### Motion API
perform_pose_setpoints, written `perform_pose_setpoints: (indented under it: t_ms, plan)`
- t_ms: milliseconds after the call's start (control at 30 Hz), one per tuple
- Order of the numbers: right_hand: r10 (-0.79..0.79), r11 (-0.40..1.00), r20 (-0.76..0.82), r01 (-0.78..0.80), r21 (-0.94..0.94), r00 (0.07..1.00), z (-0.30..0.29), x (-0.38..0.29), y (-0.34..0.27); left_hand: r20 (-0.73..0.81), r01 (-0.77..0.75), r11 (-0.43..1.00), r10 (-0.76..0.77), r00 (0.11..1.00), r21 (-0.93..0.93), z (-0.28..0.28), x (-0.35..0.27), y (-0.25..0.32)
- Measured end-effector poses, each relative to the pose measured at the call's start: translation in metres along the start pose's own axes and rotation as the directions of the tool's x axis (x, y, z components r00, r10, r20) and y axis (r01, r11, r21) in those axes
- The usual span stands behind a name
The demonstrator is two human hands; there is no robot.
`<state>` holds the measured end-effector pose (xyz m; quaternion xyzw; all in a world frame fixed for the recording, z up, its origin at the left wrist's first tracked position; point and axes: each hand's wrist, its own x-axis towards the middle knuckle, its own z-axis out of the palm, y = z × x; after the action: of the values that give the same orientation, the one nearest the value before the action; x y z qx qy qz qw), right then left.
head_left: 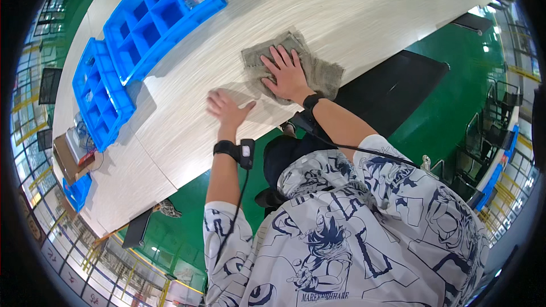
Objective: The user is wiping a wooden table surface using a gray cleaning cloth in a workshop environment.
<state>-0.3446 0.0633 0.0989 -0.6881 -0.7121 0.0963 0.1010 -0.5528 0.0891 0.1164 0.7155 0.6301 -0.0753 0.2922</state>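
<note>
A grey-brown cloth (pixel 324 72) lies partly folded on the light wood-grain table (pixel 192 59), near the edge on my side. My right hand (pixel 285 72) presses on it, palm down with the fingers spread. To the left of the cloth, my left hand (pixel 226 108) is over the table, slightly blurred, fingers apart and holding nothing. Whether it touches the tabletop I cannot tell. Both wrists wear black straps, the left one with a small device and a cable.
A large blue divided tray (pixel 164 13) and a smaller blue divided tray (pixel 100 102) stand at the left, some compartments holding small items. Beyond them are an open cardboard box (pixel 68 157) and a blue bin (pixel 77 192). A black chair or panel (pixel 396 89) sits beside the table's right edge.
</note>
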Motion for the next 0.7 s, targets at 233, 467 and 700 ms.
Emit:
perform_pose_setpoints:
  t_ms: [233,467,700]
  plan:
    - [0.205,0.96,-0.203,-0.237,-0.151,0.958,-0.005,0.048,0.109,0.151,0.324,0.944,-0.33,0.932,0.067,-0.002,0.021,0.019]
    - [0.482,0.851,-0.193,-0.51,-0.129,0.854,-0.02,0.126,0.252,0.099,0.281,0.96,-0.28,0.955,0.012,0.008,0.009,-0.024]
    - [0.542,0.814,-0.292,-0.579,-0.049,0.788,-0.018,0.176,0.339,0.089,0.301,0.952,-0.296,0.951,-0.05,0.006,-0.001,-0.04]
